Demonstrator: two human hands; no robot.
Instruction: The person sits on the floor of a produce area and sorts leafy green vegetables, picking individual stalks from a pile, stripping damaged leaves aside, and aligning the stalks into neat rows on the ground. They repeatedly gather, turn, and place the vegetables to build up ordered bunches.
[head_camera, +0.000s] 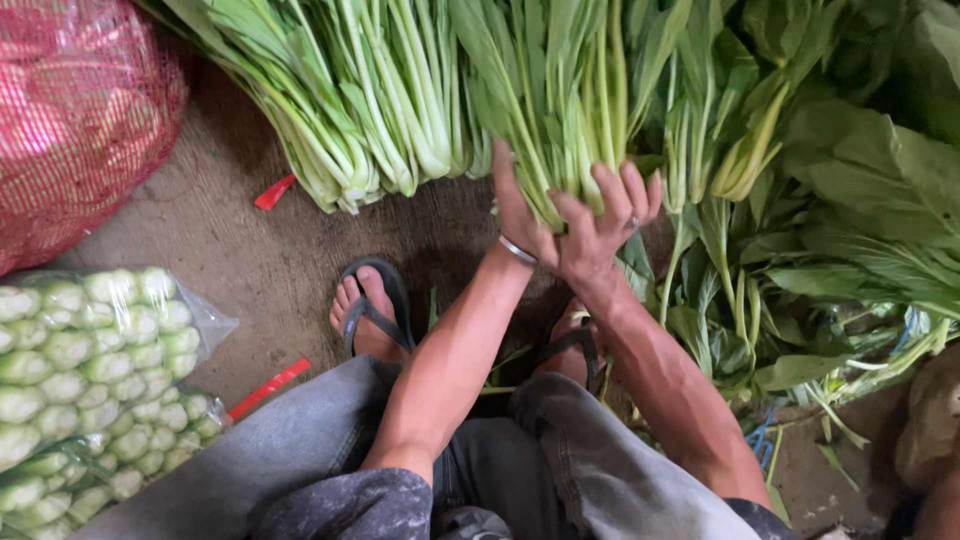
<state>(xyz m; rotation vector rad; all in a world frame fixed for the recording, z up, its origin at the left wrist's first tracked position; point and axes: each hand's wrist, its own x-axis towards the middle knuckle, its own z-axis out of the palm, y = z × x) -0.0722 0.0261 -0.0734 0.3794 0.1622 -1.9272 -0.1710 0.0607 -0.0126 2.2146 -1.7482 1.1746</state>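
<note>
Both my hands meet around the stem ends of a bundle of leafy greens (560, 110) held upright in front of me. My left hand (515, 205), with a metal bracelet at the wrist, clasps the stems from the left. Over the stems from the right curl the fingers of my right hand (605, 225), which wears a ring. The bundle's pale green stalks point down at my hands and its leaves run up out of view.
More bundled greens (370, 120) lie to the left and loose leafy greens (840, 230) pile up on the right. A red mesh sack (80, 110) and clear bags of small green vegetables (90, 370) sit at left. My sandalled feet (370, 310) rest on dirt ground with red strips (272, 192).
</note>
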